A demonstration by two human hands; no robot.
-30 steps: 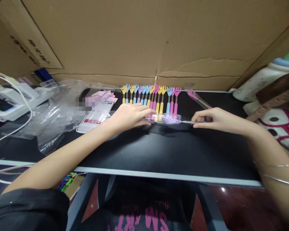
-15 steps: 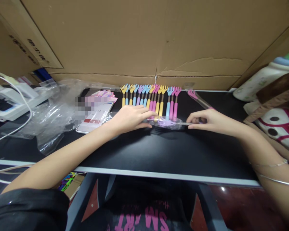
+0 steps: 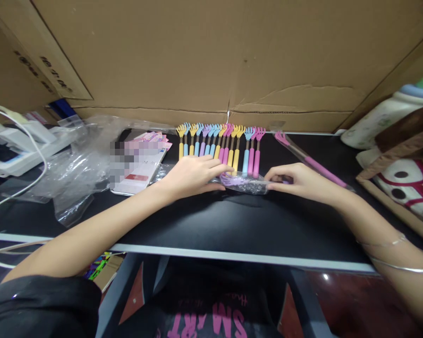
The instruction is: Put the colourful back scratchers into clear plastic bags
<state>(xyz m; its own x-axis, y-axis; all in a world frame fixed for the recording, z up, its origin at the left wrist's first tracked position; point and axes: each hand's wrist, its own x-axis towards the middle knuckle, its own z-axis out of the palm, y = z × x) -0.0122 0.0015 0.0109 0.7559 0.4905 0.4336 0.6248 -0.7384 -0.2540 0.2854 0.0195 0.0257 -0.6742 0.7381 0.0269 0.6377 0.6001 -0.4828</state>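
Note:
A purple hand-shaped back scratcher (image 3: 232, 180) lies inside a clear plastic sleeve (image 3: 250, 185) on the black table (image 3: 232, 225). My left hand (image 3: 192, 174) rests on the sleeve's left end, fingers curled around it. My right hand (image 3: 298, 180) pinches the scratcher's handle at the sleeve's right end. Just behind my hands stands a row of several yellow, blue and pink back scratchers (image 3: 218, 143), heads pointing away from me. One bagged pink scratcher (image 3: 310, 162) lies at an angle to the right.
Crumpled clear plastic bags (image 3: 77, 164) and a white card (image 3: 137, 171) lie to the left, with white cables (image 3: 21, 155) beyond. A cardboard wall (image 3: 211, 61) closes the back. A bottle (image 3: 384, 117) and a patterned bag (image 3: 409, 178) sit at right.
My right hand has moved left, pushing the purple scratcher further into the sleeve. The left hand has stayed holding the sleeve's other end.

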